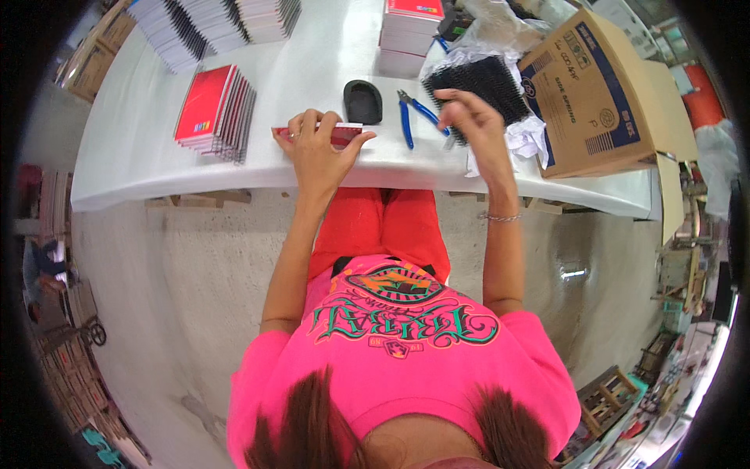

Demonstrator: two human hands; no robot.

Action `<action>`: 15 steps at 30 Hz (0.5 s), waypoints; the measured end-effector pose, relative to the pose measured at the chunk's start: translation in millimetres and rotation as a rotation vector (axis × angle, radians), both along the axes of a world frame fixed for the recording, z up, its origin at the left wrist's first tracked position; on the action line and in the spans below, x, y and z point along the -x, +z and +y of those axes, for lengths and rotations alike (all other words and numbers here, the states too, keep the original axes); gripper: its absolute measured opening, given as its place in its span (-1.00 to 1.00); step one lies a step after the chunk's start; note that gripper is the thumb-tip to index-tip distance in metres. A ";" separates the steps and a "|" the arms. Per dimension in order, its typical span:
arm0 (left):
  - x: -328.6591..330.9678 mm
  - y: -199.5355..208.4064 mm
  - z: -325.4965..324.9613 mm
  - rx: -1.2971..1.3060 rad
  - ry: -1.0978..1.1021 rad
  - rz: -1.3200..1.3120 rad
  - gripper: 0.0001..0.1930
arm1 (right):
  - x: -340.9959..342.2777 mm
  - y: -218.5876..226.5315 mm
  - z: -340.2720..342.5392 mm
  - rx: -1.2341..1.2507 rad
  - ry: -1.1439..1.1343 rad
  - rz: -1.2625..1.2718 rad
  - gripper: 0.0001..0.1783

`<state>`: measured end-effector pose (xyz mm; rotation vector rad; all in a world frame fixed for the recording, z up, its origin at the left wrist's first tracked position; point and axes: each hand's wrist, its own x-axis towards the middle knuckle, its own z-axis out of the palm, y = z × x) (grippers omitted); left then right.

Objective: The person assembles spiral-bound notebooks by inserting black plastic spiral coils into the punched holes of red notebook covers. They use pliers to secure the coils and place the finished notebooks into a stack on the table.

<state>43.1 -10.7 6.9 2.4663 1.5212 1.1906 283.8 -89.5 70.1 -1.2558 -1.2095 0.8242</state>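
My left hand (322,148) is closed around a small notebook with a red cover (345,136) near the table's front edge. Its thumb presses on the right end of the notebook, and white pages show along the top. To the right, my right hand (478,129) is raised with bent fingers beside a pile of black plastic spiral coils (476,82). Its fingertips look pinched, but whatever they hold is too small to make out. Between the hands lie blue-handled cutting pliers (406,127), jaws pointing away, and a black, rounded, hollow holder (362,102).
Red spiral-bound notebooks (205,105) are stacked at left, with more stacks (168,35) behind. Another red-topped stack (410,35) stands at the back middle. An open cardboard box (594,102) occupies the right end, beside crumpled white paper (527,139). The white tabletop (129,160) ends before my lap.
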 end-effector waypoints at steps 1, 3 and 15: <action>0.0 3.4 0.0 0.001 -0.030 -0.019 -0.48 | 13.4 -1.7 3.4 0.055 0.050 -0.043 -0.78; 0.5 3.5 1.4 -0.011 -0.029 -0.025 -0.49 | 37.0 -8.0 11.3 0.100 0.090 -0.154 -0.80; 1.5 4.6 3.9 0.051 -0.039 -0.016 -0.55 | 69.4 -26.7 30.8 -0.032 -0.017 -0.458 -0.78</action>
